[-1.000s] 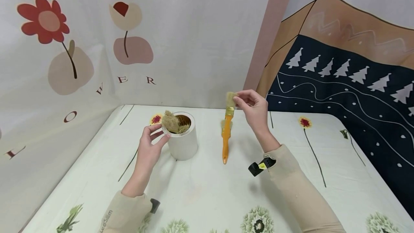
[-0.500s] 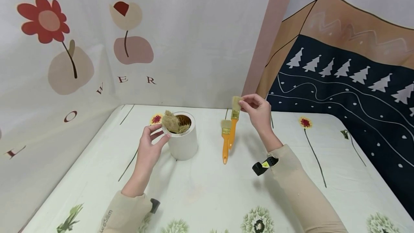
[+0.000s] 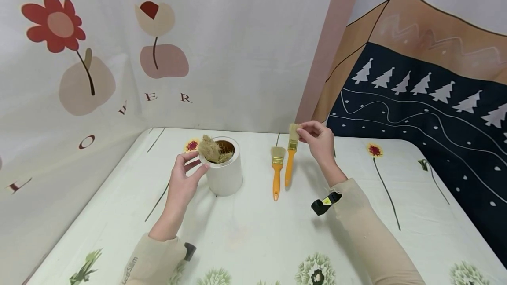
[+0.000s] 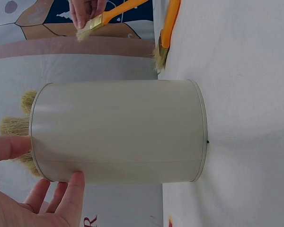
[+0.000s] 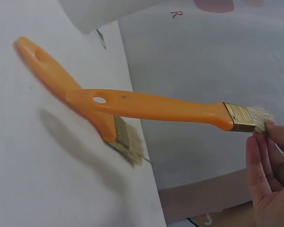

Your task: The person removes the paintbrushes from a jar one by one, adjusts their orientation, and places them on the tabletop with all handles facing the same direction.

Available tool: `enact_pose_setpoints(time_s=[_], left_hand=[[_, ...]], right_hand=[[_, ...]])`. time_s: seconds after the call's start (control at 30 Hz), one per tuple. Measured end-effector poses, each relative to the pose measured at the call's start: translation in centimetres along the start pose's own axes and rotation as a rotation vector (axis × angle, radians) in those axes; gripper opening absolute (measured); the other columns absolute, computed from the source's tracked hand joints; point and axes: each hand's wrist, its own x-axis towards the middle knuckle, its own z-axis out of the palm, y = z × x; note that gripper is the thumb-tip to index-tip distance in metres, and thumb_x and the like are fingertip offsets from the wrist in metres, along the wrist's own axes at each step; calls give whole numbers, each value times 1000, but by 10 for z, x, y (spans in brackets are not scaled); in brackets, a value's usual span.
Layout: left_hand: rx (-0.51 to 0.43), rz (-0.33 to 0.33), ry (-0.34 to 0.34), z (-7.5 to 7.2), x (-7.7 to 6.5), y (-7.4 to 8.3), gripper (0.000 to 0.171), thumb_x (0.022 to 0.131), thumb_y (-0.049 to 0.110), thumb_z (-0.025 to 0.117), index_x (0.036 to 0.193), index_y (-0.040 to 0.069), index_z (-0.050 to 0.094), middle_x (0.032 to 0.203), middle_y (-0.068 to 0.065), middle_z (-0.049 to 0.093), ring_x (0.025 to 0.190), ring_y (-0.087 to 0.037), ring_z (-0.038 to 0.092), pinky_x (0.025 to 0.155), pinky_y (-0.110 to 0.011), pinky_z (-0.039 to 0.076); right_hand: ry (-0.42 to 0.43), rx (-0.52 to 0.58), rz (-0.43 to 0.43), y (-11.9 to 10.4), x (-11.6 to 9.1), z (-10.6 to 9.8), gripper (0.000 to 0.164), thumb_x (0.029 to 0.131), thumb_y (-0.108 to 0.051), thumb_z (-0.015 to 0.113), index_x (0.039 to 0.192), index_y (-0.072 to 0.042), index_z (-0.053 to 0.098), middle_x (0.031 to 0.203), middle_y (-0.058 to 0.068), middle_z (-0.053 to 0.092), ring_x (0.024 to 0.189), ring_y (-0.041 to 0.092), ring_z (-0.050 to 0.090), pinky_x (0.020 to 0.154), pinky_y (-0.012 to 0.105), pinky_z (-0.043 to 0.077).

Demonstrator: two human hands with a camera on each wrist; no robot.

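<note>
My right hand (image 3: 321,141) pinches a paintbrush (image 3: 290,162) by its pale bristles, with the orange handle hanging down. In the right wrist view, that held paintbrush (image 5: 165,108) overlaps a second paintbrush (image 5: 61,78), whose shadow falls on the table. This second paintbrush (image 3: 276,175) lies flat, bristles toward the back. Left of both stands a white can (image 3: 224,178) holding straw-coloured bristly tufts (image 3: 210,149); what is below them is hidden. My left hand (image 3: 183,182) grips the can's rim from the left, thumb and fingers against it, as the left wrist view shows too.
A white tablecloth (image 3: 245,241) with printed flowers covers the table. Behind it hangs a pale curtain (image 3: 237,56) with printed flowers and letters. A dark blue panel (image 3: 416,113) with white trees is at the right.
My right hand has moved right and slightly down, carrying the paintbrush from over the lying one to beside it. My left hand and the can stay put.
</note>
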Motion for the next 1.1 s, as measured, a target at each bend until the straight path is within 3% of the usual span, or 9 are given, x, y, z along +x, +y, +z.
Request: enact_pose_setpoints(time_s=[0.2,0.47,0.73,1.1], left_hand=[[2,2,2,0,0,0,49,97,13,62,139,2,40,150,-13,45,141,-32,43,109,-45,40],[4,-3,-4,1,0,0,50,97,13,61,140,2,40,149,-13,44,142,-33,43,109,-45,41],[3,-1,-2,1,1,0,50,96,13,61,140,2,40,149,-14,44,141,-32,43,110,-47,40],[-2,4,1,1,1,0,49,96,11,61,139,1,40,149,-14,44,141,-32,43,109,-46,41]], right_hand=[[-18,-7,57,7,2,-1,23,90,-9,72,108,6,68,77,-12,65,69,-3,64,69,16,57],[-40,-64,126,18,2,-3,23,91,-9,71,110,4,68,85,-1,68,69,-2,64,69,17,57],[-57,-58,161,32,4,-3,23,92,-7,70,111,7,67,76,-13,64,63,-4,63,66,15,56],[-69,-35,207,49,4,-1,26,91,-3,69,113,11,66,73,-11,66,60,-5,62,64,13,55]])
